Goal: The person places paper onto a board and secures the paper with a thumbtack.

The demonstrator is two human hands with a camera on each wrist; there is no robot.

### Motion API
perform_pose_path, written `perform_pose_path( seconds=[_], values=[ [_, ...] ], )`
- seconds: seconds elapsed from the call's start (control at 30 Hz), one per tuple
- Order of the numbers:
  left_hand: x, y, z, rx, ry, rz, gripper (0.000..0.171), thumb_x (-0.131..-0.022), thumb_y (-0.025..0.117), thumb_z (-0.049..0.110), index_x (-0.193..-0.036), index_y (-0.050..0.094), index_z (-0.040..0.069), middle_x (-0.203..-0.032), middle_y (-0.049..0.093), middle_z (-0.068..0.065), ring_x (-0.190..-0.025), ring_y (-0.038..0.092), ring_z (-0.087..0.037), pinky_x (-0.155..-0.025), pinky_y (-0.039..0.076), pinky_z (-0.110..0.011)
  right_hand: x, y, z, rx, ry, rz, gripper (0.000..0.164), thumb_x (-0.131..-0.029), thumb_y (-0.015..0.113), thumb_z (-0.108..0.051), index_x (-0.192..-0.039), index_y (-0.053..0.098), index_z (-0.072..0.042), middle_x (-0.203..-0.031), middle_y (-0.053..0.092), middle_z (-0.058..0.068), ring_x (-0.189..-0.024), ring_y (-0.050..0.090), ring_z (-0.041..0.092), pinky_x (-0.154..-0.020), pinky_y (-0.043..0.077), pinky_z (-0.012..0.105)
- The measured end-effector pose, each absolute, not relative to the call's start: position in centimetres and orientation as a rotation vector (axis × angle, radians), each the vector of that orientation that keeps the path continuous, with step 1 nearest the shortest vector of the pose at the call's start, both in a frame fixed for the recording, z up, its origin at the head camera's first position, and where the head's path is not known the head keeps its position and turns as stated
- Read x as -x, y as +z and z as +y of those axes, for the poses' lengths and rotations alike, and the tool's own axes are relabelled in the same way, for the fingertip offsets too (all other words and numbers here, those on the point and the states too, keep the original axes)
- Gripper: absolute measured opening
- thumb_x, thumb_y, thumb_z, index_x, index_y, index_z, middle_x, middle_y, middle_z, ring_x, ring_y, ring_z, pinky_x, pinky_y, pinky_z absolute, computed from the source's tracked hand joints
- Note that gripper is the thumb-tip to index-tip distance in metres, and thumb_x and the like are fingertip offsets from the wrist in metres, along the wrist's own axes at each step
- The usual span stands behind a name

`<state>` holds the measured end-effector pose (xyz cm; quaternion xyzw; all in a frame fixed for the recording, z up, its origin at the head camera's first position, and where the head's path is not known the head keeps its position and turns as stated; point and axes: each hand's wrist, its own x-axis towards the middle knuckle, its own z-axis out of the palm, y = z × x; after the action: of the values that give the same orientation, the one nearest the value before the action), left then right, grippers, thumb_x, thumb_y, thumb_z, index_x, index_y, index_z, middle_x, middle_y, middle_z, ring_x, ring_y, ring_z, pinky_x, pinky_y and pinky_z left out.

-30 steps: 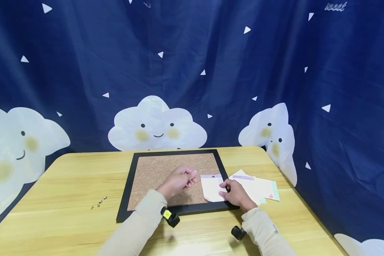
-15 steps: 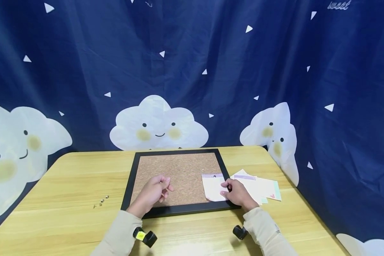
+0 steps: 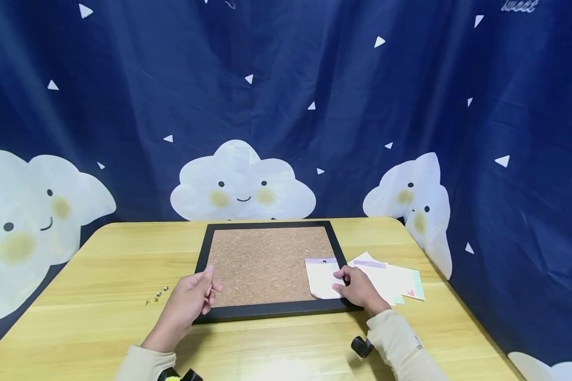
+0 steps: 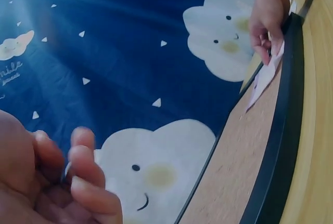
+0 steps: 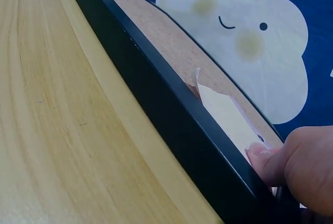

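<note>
A framed cork board (image 3: 267, 267) lies on the table. At its right side sits a white note sheet (image 3: 318, 280) with a lilac top band and a pin (image 3: 324, 261) in that band. My right hand (image 3: 359, 290) rests thumb and fingertips on the sheet's right edge, beside the black frame. The right wrist view shows the thumb (image 5: 265, 161) lying on the paper, whose near corner curls up; the other fingers are mostly hidden. My left hand (image 3: 187, 301), fingers loosely bent around nothing visible, hovers by the board's left front corner, near several small metal pins (image 3: 159, 293).
More white paper sheets (image 3: 400, 280), some with lilac or green edges, overlap on the table to the right of the board. Behind the wooden table (image 3: 124, 254) hangs a dark blue curtain (image 3: 286, 79) printed with clouds. A tiny pale spot (image 3: 307, 251) shows on the cork.
My left hand has swept left, from over the cork near the sheet to the board's left side by the loose pins. The right hand stays on the sheet. The head view has shifted slightly.
</note>
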<state>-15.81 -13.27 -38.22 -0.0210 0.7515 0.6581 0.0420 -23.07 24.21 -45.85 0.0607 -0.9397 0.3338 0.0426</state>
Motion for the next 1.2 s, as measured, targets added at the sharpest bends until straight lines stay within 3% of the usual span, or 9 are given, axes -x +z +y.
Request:
perform_pose_path(
  seconds=[0.13, 0.2, 0.27, 0.37, 0.5, 0.63, 1.2],
  values=[
    [15.1, -38.5, -14.3, 0.079, 1.996, 2.328, 0.029, -0.104, 0.047, 0.018, -0.095, 0.059, -0.007, -0.086, 0.057, -0.011, -0.072, 0.052, -0.017, -0.05, 0.045, -0.022, 22.9, -45.9, 24.2, -0.187, 1.008, -2.867, 0.017, -0.081, 0.076, -0.003, -0.096, 0.069, -0.004, -0.085, 0.057, 0.006, -0.082, 0.05, 0.021, -0.079, 0.045, 0.039],
    [14.8, -38.8, -14.8, 0.074, 1.942, 2.375, 0.023, -0.102, 0.05, 0.013, -0.106, 0.059, -0.008, -0.099, 0.058, -0.014, -0.085, 0.055, -0.021, -0.057, 0.051, -0.025, 22.8, -45.9, 24.2, -0.19, 0.996, -2.859, 0.017, -0.081, 0.076, -0.004, -0.097, 0.069, -0.004, -0.083, 0.055, 0.005, -0.08, 0.05, 0.021, -0.078, 0.044, 0.039],
    [14.5, -39.1, -15.2, 0.055, 1.863, 2.434, 0.028, -0.101, 0.053, 0.016, -0.115, 0.057, -0.008, -0.111, 0.058, -0.015, -0.097, 0.057, -0.025, -0.071, 0.055, -0.031, 22.7, -45.9, 24.2, -0.197, 0.984, -2.85, 0.017, -0.081, 0.075, -0.004, -0.097, 0.069, -0.003, -0.082, 0.054, 0.005, -0.078, 0.049, 0.02, -0.076, 0.044, 0.037],
    [14.0, -39.6, -15.7, 0.032, 1.686, 2.533, 0.044, -0.099, 0.057, 0.029, -0.126, 0.055, -0.005, -0.124, 0.057, -0.017, -0.114, 0.054, -0.034, -0.093, 0.05, -0.044, 22.6, -45.8, 24.2, -0.209, 0.97, -2.842, 0.017, -0.081, 0.074, -0.004, -0.097, 0.069, -0.003, -0.08, 0.052, 0.005, -0.075, 0.048, 0.019, -0.073, 0.043, 0.036],
    [13.2, -40.2, -16.0, -0.032, 1.406, 2.62, 0.057, -0.095, 0.06, 0.042, -0.133, 0.054, 0.0, -0.141, 0.047, -0.022, -0.132, 0.037, -0.046, -0.103, 0.033, -0.062, 22.4, -45.6, 24.3, -0.212, 0.96, -2.852, 0.017, -0.081, 0.073, -0.004, -0.097, 0.069, -0.002, -0.079, 0.052, 0.005, -0.074, 0.047, 0.019, -0.072, 0.042, 0.035],
    [12.8, -40.8, -15.9, -0.135, 1.18, 2.638, 0.065, -0.092, 0.063, 0.044, -0.136, 0.051, -0.002, -0.151, 0.031, -0.026, -0.136, 0.025, -0.051, -0.104, 0.026, -0.067, 22.5, -45.3, 24.3, -0.221, 0.956, -2.844, 0.017, -0.081, 0.073, -0.004, -0.097, 0.069, -0.001, -0.08, 0.053, 0.006, -0.075, 0.048, 0.02, -0.073, 0.043, 0.036],
    [12.3, -42.4, -15.6, -0.209, 0.921, 2.609, 0.077, -0.086, 0.069, 0.045, -0.136, 0.047, -0.009, -0.151, 0.023, -0.033, -0.138, 0.014, -0.054, -0.106, 0.018, -0.07, 22.1, -45.6, 24.1, -0.2, 0.823, -2.836, 0.013, -0.089, 0.069, -0.012, -0.099, 0.071, -0.004, -0.083, 0.057, 0.005, -0.075, 0.052, 0.019, -0.072, 0.046, 0.038]
  ],
)
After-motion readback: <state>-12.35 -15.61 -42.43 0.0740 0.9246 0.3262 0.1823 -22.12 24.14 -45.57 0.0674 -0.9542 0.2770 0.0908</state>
